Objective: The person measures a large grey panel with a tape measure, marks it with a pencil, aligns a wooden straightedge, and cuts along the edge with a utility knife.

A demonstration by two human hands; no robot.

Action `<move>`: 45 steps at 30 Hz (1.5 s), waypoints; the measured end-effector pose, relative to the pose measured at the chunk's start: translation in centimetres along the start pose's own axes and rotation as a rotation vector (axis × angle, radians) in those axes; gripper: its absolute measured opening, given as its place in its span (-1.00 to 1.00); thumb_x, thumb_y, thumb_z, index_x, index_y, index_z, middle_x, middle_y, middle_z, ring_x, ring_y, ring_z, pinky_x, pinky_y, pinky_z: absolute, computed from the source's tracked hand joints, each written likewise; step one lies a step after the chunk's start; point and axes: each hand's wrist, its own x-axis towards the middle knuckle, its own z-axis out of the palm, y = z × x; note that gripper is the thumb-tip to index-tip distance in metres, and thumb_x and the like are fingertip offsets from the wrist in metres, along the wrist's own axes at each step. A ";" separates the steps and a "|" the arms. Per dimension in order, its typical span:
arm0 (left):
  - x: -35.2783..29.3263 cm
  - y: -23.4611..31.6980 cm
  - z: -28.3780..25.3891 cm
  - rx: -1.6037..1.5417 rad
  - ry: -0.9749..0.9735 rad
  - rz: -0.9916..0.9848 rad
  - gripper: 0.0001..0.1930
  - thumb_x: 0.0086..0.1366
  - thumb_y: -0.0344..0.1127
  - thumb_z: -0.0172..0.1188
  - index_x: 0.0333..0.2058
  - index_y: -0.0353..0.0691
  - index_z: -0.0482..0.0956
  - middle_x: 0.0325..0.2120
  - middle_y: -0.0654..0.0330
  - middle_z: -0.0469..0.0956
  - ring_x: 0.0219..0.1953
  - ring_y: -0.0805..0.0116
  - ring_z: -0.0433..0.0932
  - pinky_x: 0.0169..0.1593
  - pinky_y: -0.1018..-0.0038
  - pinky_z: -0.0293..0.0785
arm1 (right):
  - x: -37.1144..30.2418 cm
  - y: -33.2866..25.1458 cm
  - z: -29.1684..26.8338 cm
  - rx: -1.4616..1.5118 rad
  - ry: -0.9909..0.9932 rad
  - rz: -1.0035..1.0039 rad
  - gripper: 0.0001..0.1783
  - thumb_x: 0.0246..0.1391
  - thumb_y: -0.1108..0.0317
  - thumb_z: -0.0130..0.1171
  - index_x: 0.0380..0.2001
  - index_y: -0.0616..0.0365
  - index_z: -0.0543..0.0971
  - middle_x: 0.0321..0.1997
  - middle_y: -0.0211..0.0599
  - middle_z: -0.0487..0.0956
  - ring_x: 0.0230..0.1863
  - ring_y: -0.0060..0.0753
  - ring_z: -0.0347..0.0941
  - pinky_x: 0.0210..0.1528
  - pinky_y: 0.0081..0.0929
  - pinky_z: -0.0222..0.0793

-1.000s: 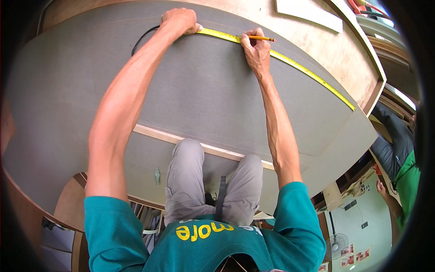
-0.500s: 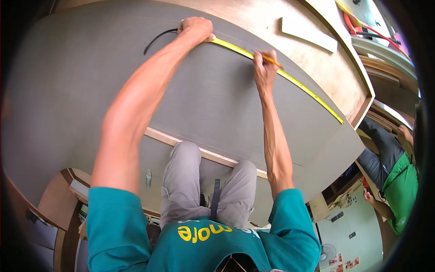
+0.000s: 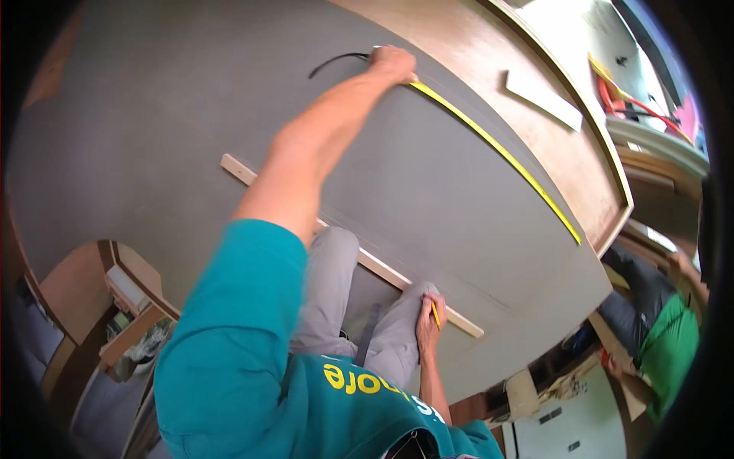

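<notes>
A large grey sheet (image 3: 459, 206) lies under my arms. Along its far edge a yellow measuring tape (image 3: 498, 148) stretches toward the right corner. My left hand (image 3: 394, 64) is closed around the tape's case at the left end, its fingers hiding most of it; a black strap (image 3: 333, 61) trails from the fist. Close to my body, my right hand (image 3: 430, 321) rests by my right knee and grips a yellow pencil (image 3: 436, 314). A narrow wooden strip (image 3: 382, 269) lies on the sheet, partly hidden by my left arm and legs.
Beyond the sheet is a pale wooden board with a raised rim (image 3: 558, 61), and a white offcut (image 3: 543, 101) lies on it. At the right is another person in a green shirt (image 3: 667, 348). Wooden furniture (image 3: 126, 298) stands at the left.
My right hand has drawn back from the tape to beside my knee, still with the pencil. My left hand keeps its hold on the tape, while the view has shifted and turned.
</notes>
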 end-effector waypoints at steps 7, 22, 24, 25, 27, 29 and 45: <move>-13.7 1.1 5.1 -0.324 0.238 0.276 -0.66 0.28 0.01 0.18 -0.35 -0.13 0.73 -0.50 -0.02 0.60 -0.35 0.00 0.59 -0.26 0.10 0.46 | -0.9 2.4 0.0 0.025 0.123 0.008 -0.91 0.23 0.49 0.07 -0.27 0.23 0.56 -0.32 -0.20 0.54 -0.29 -0.27 0.48 -0.21 -0.41 0.37; -42.7 2.4 18.7 -0.421 0.662 0.202 -0.70 0.30 -0.15 0.15 -0.28 -0.30 0.66 -0.35 -0.07 0.59 -0.20 -0.05 0.55 -0.09 0.11 0.45 | -2.1 5.0 -0.4 0.053 0.417 -0.360 -0.83 0.17 0.44 0.04 -0.23 0.20 0.59 -0.20 -0.05 0.60 -0.14 -0.03 0.54 -0.05 -0.28 0.43; -43.2 2.8 19.4 -0.409 0.582 0.135 -0.70 0.32 -0.17 0.12 -0.28 -0.33 0.65 -0.37 -0.09 0.58 -0.23 -0.09 0.54 -0.13 0.08 0.43 | -1.7 6.4 -0.2 0.008 0.439 -0.363 -0.79 0.11 0.42 0.05 -0.23 0.17 0.61 -0.16 -0.04 0.61 -0.07 0.01 0.53 0.01 -0.25 0.43; -42.9 2.0 20.2 -0.415 0.595 0.164 -0.71 0.33 -0.18 0.10 -0.27 -0.32 0.63 -0.37 -0.10 0.56 -0.25 -0.11 0.53 -0.16 0.06 0.42 | -1.8 6.1 0.4 0.056 0.415 -0.274 -0.79 0.07 0.41 0.07 -0.24 0.15 0.62 -0.16 -0.05 0.62 -0.05 0.00 0.52 0.03 -0.25 0.42; -42.4 1.6 21.7 -0.431 0.630 0.210 -0.70 0.37 -0.17 0.04 -0.26 -0.30 0.61 -0.34 -0.15 0.55 -0.26 -0.17 0.52 -0.19 0.06 0.43 | -1.7 7.0 0.8 0.009 0.437 -0.343 -0.82 0.06 0.39 0.08 -0.26 0.11 0.59 -0.22 -0.09 0.60 -0.09 0.00 0.53 -0.01 -0.21 0.44; -42.1 2.1 22.2 -0.386 0.559 0.168 -0.67 0.37 -0.11 0.04 -0.21 -0.27 0.62 -0.31 -0.15 0.57 -0.23 -0.16 0.54 -0.16 0.06 0.44 | -1.9 9.1 0.8 -0.020 0.484 -0.360 -0.83 0.06 0.38 0.07 -0.26 0.10 0.56 -0.26 -0.09 0.59 -0.12 0.00 0.53 -0.04 -0.17 0.45; -42.3 1.9 21.4 -0.161 0.609 0.216 -0.69 0.36 -0.10 0.06 -0.17 -0.19 0.62 -0.21 -0.05 0.55 -0.15 -0.14 0.52 -0.10 0.04 0.45 | -6.2 6.2 -0.2 0.089 0.552 -0.301 -0.83 0.11 0.37 0.03 -0.27 0.13 0.56 -0.29 -0.13 0.59 -0.20 -0.04 0.54 -0.10 -0.18 0.46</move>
